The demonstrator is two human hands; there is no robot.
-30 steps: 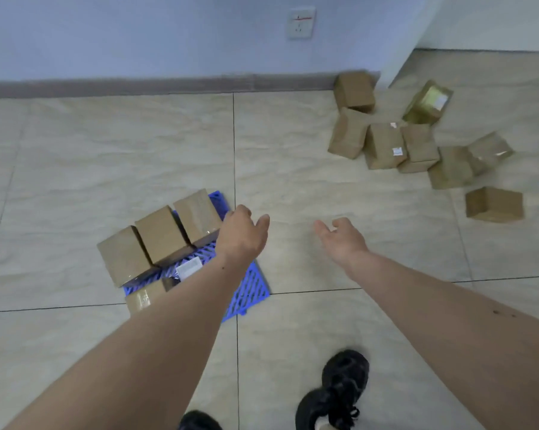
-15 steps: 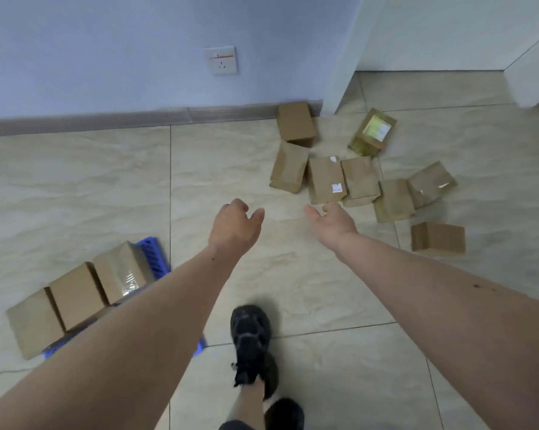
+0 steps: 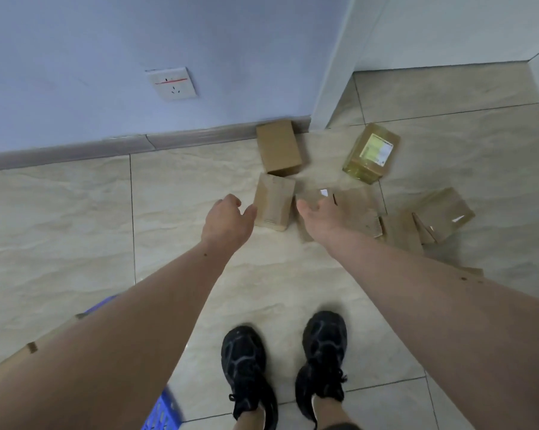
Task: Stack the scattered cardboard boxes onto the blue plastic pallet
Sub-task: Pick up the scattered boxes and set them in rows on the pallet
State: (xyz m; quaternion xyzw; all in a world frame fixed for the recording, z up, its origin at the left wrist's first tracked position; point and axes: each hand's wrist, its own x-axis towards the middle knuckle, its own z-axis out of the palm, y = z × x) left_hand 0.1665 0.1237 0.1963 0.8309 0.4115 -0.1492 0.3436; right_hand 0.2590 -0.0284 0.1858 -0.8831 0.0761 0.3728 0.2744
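Observation:
Several brown cardboard boxes lie scattered on the tiled floor ahead. One box (image 3: 278, 147) rests against the baseboard, another (image 3: 274, 201) lies just in front of it, and a taped box with a green label (image 3: 371, 153) sits tilted to the right. More boxes (image 3: 442, 214) cluster at the right. My left hand (image 3: 228, 221) reaches out with its fingers apart, just left of the nearer box. My right hand (image 3: 325, 212) is open, palm up, over a blurred box (image 3: 353, 203). The blue plastic pallet (image 3: 164, 411) shows at the bottom left, mostly hidden by my left arm.
A blue wall with a socket (image 3: 172, 83) and a grey baseboard runs behind the boxes. A white wall corner (image 3: 330, 97) stands at the upper right. My two black shoes (image 3: 246, 367) stand on the tiles below my arms.
The view has swung right and closer to the scattered boxes. Both hands have stretched forward towards them. The pallet with its boxes has slid to the bottom-left corner.

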